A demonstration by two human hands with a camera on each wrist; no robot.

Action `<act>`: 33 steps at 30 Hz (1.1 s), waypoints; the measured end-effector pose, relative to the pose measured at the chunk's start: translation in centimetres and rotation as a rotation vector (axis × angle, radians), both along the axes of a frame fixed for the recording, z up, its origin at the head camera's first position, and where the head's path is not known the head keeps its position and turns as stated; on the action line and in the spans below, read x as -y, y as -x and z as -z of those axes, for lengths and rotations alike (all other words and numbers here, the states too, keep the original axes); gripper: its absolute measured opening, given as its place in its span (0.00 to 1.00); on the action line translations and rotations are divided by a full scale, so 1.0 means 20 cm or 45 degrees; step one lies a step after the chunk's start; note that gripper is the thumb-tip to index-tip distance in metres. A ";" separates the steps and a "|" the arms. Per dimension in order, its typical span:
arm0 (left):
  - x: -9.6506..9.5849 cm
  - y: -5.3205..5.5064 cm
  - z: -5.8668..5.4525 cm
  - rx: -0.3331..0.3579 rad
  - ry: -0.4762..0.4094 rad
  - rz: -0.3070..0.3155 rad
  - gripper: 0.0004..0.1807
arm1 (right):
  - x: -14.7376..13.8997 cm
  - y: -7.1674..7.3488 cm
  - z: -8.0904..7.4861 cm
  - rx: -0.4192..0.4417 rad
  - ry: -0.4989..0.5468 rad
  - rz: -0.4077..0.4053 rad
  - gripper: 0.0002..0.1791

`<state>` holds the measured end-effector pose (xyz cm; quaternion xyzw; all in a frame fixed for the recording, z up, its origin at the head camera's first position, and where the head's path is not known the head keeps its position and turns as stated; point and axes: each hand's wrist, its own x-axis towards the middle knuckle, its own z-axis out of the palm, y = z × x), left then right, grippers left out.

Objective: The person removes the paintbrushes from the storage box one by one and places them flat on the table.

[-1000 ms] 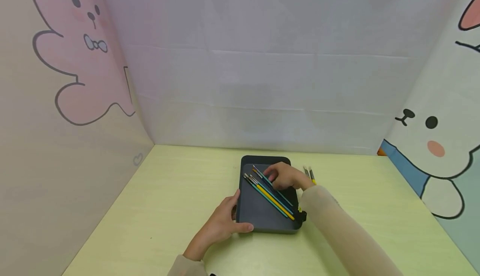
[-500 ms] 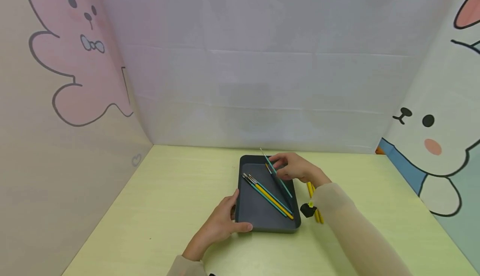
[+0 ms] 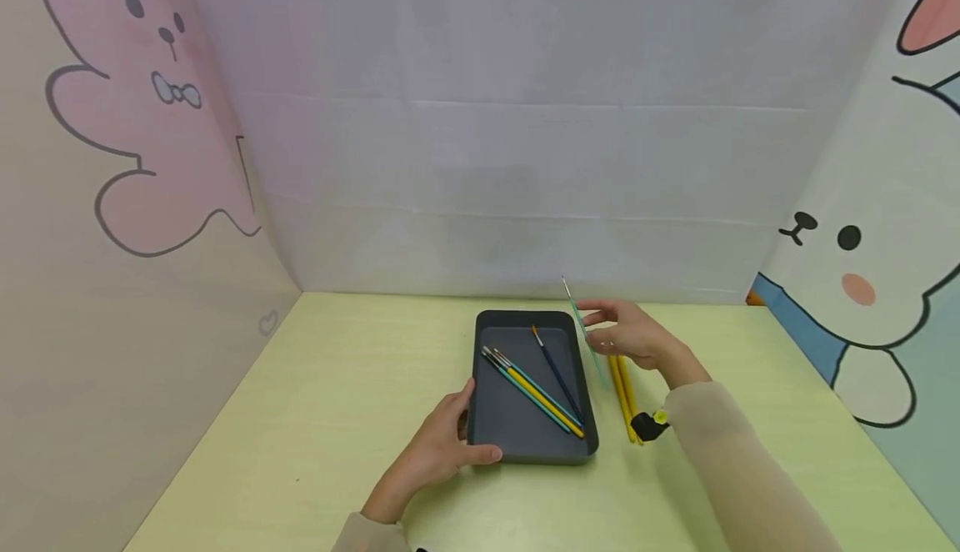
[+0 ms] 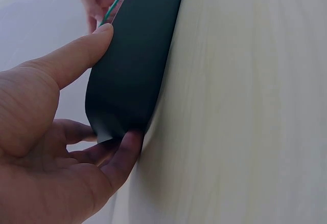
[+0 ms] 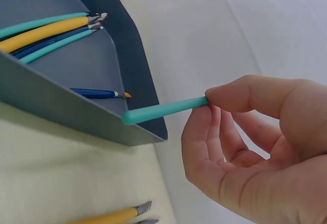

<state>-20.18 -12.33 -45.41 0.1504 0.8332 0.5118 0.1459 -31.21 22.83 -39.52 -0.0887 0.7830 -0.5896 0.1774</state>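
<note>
A dark grey rectangular tray (image 3: 498, 427) lies on the table, with its near left corner held by my left hand (image 3: 438, 445). In the left wrist view, the thumb lies at the rim and the fingers curl round the corner. Just right of the tray, my right hand (image 3: 637, 335) pinches a thin teal paintbrush (image 5: 166, 111) between thumb and fingertips, bristle end pointing up and away. Inside the tray, several teal, blue and yellow paintbrushes (image 3: 542, 398) lie slanted side by side. A dark blue paintbrush (image 3: 557, 373) with orange bristles lies apart to their right.
Two yellow-handled paintbrushes (image 3: 622, 398) lie on the pale yellow table (image 3: 360, 385) to the right of the tray, partly under the right hand and forearm. A light cloth backdrop (image 3: 450, 202) stands along the back edge, with cartoon-printed sides left and right.
My right hand has lifted the teal paintbrush out of the tray and carried it right, past the tray's side. The dark blue brush has shifted slightly; my left hand stays at the corner.
</note>
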 end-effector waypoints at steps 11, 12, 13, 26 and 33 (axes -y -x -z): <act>0.00 0.01 0.02 0.007 0.012 -0.007 0.66 | -0.17 -0.11 0.09 -0.010 0.086 0.111 0.40; 0.00 0.01 0.02 0.012 0.009 -0.008 0.66 | -0.19 -0.13 0.09 -0.011 0.080 0.123 0.40; 0.00 0.01 0.02 0.015 0.009 -0.008 0.66 | -0.20 -0.14 0.10 -0.012 0.072 0.137 0.40; 0.00 0.02 0.02 0.007 0.044 -0.017 0.65 | -0.29 -0.24 0.21 0.000 0.046 0.274 0.38; -0.01 0.02 0.02 0.011 0.042 -0.016 0.65 | -0.33 -0.26 0.27 0.015 0.021 0.315 0.39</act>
